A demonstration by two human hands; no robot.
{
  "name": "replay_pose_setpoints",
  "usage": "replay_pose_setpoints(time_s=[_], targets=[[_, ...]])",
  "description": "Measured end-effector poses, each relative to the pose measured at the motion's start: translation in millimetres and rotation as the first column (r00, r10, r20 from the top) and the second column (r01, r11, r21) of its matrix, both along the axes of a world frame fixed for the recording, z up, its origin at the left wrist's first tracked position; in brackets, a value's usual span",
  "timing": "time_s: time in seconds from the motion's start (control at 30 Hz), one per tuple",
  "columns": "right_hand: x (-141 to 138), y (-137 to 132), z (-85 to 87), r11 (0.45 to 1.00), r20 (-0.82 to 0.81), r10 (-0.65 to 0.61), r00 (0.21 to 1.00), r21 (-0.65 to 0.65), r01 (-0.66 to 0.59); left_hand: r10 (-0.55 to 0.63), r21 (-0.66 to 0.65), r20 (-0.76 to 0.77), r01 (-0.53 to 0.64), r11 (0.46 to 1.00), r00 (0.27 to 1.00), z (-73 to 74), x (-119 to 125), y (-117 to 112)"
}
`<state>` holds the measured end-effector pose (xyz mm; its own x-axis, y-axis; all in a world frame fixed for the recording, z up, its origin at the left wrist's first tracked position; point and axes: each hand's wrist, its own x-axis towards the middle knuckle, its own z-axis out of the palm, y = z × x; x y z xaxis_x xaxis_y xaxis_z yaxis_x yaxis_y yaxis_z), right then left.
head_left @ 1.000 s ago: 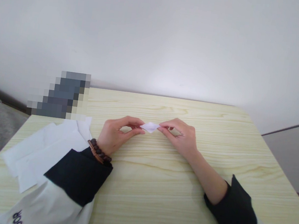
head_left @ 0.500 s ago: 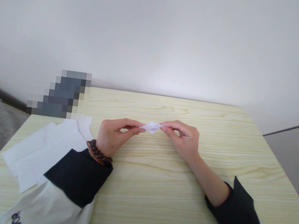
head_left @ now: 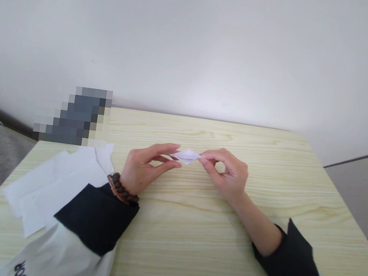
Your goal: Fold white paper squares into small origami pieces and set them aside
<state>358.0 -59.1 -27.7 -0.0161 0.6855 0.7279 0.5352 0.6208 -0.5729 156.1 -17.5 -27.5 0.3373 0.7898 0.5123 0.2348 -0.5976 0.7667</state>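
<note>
A small folded white paper (head_left: 186,156), diamond-shaped from above with a crease across it, is held up over the table. My right hand (head_left: 228,173) pinches its right tip between thumb and index finger. Around the paper's left tip, my left hand (head_left: 148,165) has its thumb and fingers spread apart, with a gap above and below the tip. A bracelet of dark beads (head_left: 123,189) circles my left wrist.
Several white paper sheets (head_left: 59,180) overlap on the left of the light wood-grain table (head_left: 190,247), partly under my left sleeve. Behind them lies a dark pixelated object (head_left: 76,117). A pale wall (head_left: 195,49) borders the table's back edge.
The left thumb and fingers have parted and let go of the paper's left tip. My right hand, still pinching the paper, has shifted slightly to the right.
</note>
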Motion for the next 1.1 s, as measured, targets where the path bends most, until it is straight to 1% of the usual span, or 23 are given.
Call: replay_pose_setpoints(time_s=[0.1, 0.2, 0.33, 0.43, 0.6, 0.73, 0.8, 0.83, 0.9, 0.93, 1.0, 1.03, 1.1], targets=[[-1, -1, 0.5, 0.999, 0.012, 0.035, 0.999, 0.016, -0.035, -0.016, 0.064, -0.064, 0.020, 0.998, 0.998, 2.0, -1, 0], [0, -1, -1.7, 0.997, 0.019, 0.063, 0.998, 0.043, -0.064, -0.037, 0.120, -0.081, 0.046, 0.992, 0.996, 5.2, -2, -1], [1, 0, -7.0, 0.993, 0.041, 0.074, 0.996, 0.089, -0.077, -0.032, 0.123, -0.080, 0.041, 0.992, 0.996, 7.7, -2, -2], [3, 1, -9.3, 0.988, 0.085, 0.097, 0.992, 0.110, -0.106, -0.044, 0.120, -0.073, 0.053, 0.991, 0.996, 7.7, -2, -4], [5, 3, -10.1, 0.980, 0.159, 0.112, 0.981, 0.144, -0.136, -0.059, 0.174, -0.041, 0.065, 0.983, 0.997, 6.9, -1, -2], [5, 3, -9.9, 0.977, 0.189, 0.120, 0.975, 0.151, -0.150, -0.049, 0.197, -0.054, 0.058, 0.979, 0.997, 4.8, -1, -2], [4, 3, -8.8, 0.983, 0.164, 0.138, 0.977, 0.100, -0.156, -0.028, 0.160, -0.070, 0.039, 0.986, 0.997, 3.0, -1, -2], [2, 2, -8.1, 0.987, 0.131, 0.147, 0.980, 0.046, -0.155, -0.021, 0.121, -0.082, 0.031, 0.992, 0.996, 2.1, -1, -1], [0, 1, -6.6, 0.982, 0.007, 0.150, 0.989, -0.116, -0.149, -0.046, 0.031, -0.095, 0.049, 0.998, 0.994, 0.7, 0, -1], [-1, 1, -6.1, 0.963, -0.077, 0.146, 0.986, -0.217, -0.159, -0.078, -0.012, -0.092, 0.077, 0.997, 0.993, 0.4, 0, 0], [-3, 0, -5.9, 0.891, -0.254, 0.130, 0.958, -0.394, -0.225, -0.152, -0.094, -0.062, 0.146, 0.985, 0.986, 0.4, 1, 1], [-3, 1, -6.1, 0.849, -0.333, 0.124, 0.935, -0.453, -0.273, -0.186, -0.129, -0.039, 0.180, 0.975, 0.982, 0.8, 1, 2], [-3, 2, -7.1, 0.789, -0.443, 0.123, 0.888, -0.499, -0.358, -0.230, -0.188, -0.012, 0.223, 0.956, 0.973, 2.1, 2, 3]])
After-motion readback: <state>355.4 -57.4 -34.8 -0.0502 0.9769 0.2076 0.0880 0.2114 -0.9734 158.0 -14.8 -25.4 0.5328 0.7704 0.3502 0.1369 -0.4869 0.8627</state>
